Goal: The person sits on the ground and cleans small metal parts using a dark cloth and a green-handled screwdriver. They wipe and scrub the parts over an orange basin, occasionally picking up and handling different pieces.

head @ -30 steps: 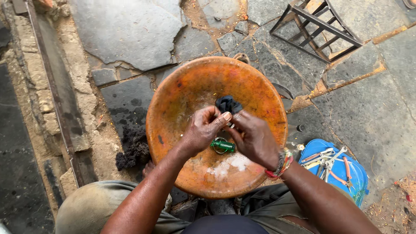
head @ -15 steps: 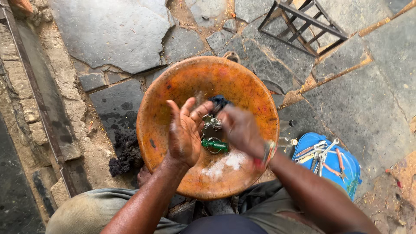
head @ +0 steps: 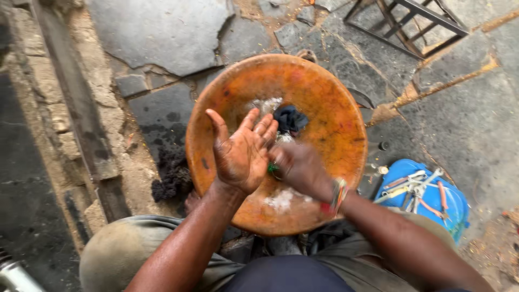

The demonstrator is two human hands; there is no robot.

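Observation:
A big round orange basin (head: 330,97) sits on the stone floor in front of my knees. My left hand (head: 240,151) is held over it, palm up, fingers spread, with nothing in it. My right hand (head: 300,167) is blurred with motion just right of the left palm, and a small green object (head: 273,168) shows between the two hands; I cannot tell whether the right hand grips it. A dark blue cloth (head: 290,119) lies in the basin beyond my fingers, with white suds (head: 281,200) on the basin's near side.
A blue tray (head: 448,208) with pliers and other hand tools lies at the right. A metal frame (head: 411,21) stands at the top right. A black lump of grime (head: 170,178) lies left of the basin, beside a raised stone kerb (head: 65,108).
My left hand has opened and turned palm up. My right hand has shifted right and lower, moving fast. The view has drifted, so the basin sits higher and more central.

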